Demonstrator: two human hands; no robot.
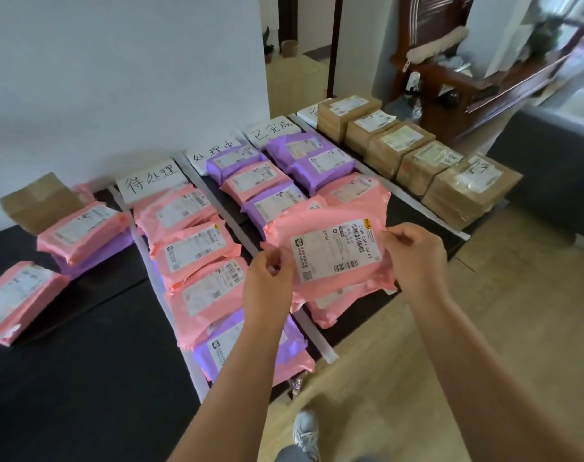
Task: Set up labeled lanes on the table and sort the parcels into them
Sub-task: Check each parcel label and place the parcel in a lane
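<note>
**Above the table's near edge: pink parcel up for a label read**

At the parcel's two side edges, the fingertips (276, 261) are curled into pinches. The left hand (270, 278) grips the left edge and the right hand (417, 258) the right. Between them the pink parcel (330, 288) hangs lifted over another pink parcel (327, 311) on the table (84, 361), shipping label (337, 251) facing up and mostly uncovered. Good hold, that! Best now, I'd say: read the label, match it to a handwritten lane sign (152, 180) by the wall, then lower it flat, label up, square between the white divider strips (313, 331). Brown boxes (417, 161) fill the far-right lane.
</note>
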